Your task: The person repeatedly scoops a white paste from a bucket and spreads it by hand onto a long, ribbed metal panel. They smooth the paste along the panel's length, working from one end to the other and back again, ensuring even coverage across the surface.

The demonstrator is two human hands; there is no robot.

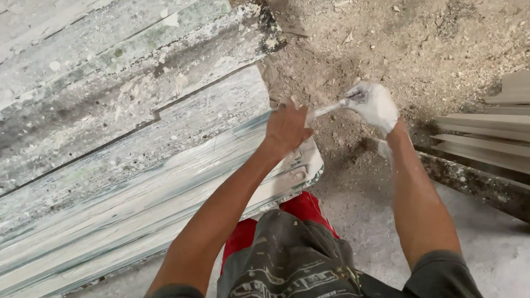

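Left hand (287, 127) on plank (154, 179)

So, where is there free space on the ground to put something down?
Bare concrete floor lies right of the right arm, below the stacked light boards. The dirt above the right hand is rubble-strewn. Left is crowded: plastered planks under the left hand.

Stacked weathered planks (116, 99) block the whole left side; pale boards (508, 125) and a concrete ledge (487, 185) wall the right. Between them, rubble-strewn floor (403, 47) lies open.
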